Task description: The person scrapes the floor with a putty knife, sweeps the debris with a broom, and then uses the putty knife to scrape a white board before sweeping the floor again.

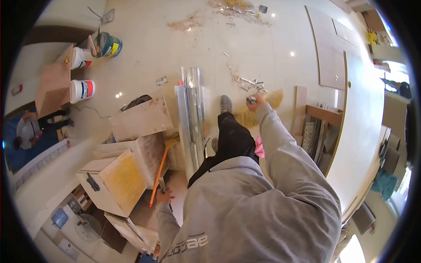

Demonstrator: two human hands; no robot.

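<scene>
My right hand (257,103) is closed round a small dark and metallic thing whose shape is unclear. Straw-coloured bristles (275,98), like those of a broom, spread beside and below it. Just past this hand, thin silvery scraps (251,83) lie on the floor. My left hand (165,197) is low at the left, its fingers bent at a short, narrow brownish piece (162,185) that I cannot identify. An orange-handled tool (158,177) leans close to that hand, beside a wooden box (115,179). Long metal channels (190,114) stand between my hands.
Buckets (82,90) stand at the left, near a seated person (27,131). A dusty board (142,119) lies over boxes. Debris (239,8) is on the floor ahead. At the right are a long pale panel (357,127) and a wooden crate (323,115) of metal pieces.
</scene>
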